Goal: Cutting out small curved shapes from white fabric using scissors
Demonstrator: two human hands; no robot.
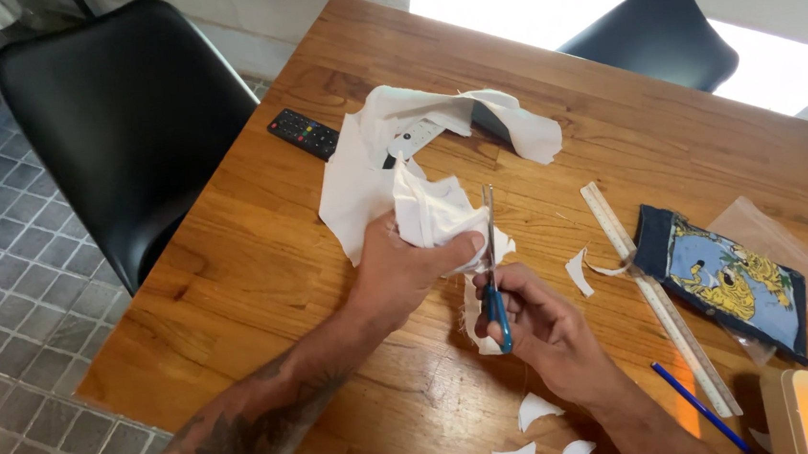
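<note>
Under white cloth point(389, 161), half-hidden remote point(413, 138)

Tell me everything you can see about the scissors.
The scissors have slim silver blades and blue-green handles, metal and plastic by the look. They point away from the person, blades almost closed, biting into the edge of the white fabric. The right hand grips the handles; the left hand bunches the cloth right beside the blades, above the wooden table.
</note>
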